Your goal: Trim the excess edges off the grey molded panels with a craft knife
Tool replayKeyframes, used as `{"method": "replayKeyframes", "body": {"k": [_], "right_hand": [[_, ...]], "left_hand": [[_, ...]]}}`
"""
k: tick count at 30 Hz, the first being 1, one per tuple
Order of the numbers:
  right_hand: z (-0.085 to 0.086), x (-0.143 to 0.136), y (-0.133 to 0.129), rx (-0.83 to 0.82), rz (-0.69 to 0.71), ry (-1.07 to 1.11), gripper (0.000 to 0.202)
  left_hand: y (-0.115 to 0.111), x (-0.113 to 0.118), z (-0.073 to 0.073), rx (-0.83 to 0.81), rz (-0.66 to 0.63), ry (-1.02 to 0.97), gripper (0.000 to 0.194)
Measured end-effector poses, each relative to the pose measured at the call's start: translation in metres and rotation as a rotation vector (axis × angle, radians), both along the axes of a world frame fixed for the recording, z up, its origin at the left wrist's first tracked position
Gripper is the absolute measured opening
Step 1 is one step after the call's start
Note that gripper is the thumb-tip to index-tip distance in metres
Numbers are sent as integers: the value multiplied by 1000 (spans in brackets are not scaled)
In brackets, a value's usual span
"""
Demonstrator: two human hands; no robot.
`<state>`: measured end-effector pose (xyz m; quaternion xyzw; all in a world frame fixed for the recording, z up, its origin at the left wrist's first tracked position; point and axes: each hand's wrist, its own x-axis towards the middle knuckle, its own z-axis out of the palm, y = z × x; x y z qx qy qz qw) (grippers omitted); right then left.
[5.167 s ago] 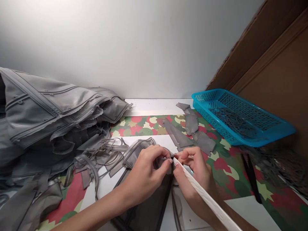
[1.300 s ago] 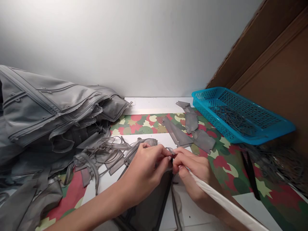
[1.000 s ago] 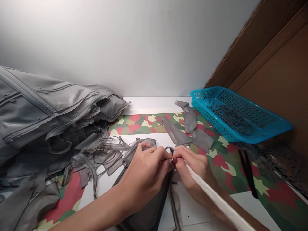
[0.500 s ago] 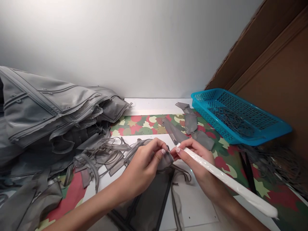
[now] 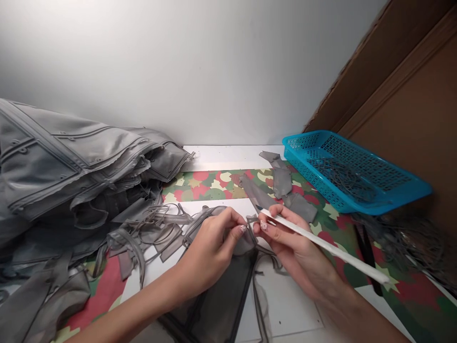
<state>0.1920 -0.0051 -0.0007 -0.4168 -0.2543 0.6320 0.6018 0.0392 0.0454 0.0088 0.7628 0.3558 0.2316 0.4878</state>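
Note:
My left hand (image 5: 219,243) pinches the edge of a grey, flexible moulded sheet (image 5: 221,305) with a raised dark border, which lies below on the white board. My right hand (image 5: 296,243) is closed around a slim knife (image 5: 321,243) with a white wrapped handle and a small dark blade tip pointing up and left. The right thumb and fingertips are also close to the sheet's curled edge, just right of the left fingertips. Whether they touch it I cannot tell. Thin grey trimmed strips (image 5: 262,300) hang beside the sheet.
Stacked grey sheets (image 5: 71,147) rise at the left, with loose offcuts (image 5: 160,228) beside them. A blue basket (image 5: 389,207) holding thin grey strips stands at the right, near a cardboard wall (image 5: 403,95). Black tweezers-like tool (image 5: 367,257) and grey scraps (image 5: 282,183) lie on the patterned surface.
My right hand has turned, so the knife's handle end swings up and left and its tip rises slightly. My left hand keeps its pinch with little movement.

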Motion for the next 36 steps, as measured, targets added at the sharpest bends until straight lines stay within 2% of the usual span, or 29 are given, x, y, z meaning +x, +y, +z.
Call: {"method": "replayKeyframes", "body": {"k": [8, 20, 25, 36], "right_hand": [[-7, -3, -4, -109, 6, -220, 23], [-2, -1, -2, -77, 31, -4, 22], [-1, -2, -4, -65, 40, -2, 25], [-2, -4, -2, -34, -55, 133, 28]], "left_hand": [[0, 1, -2, 12, -28, 0, 14], [-1, 2, -4, -98, -13, -86, 12], [-2, 1, -4, -77, -11, -43, 14], [-4, 3, -3, -32, -15, 29, 17]]}}
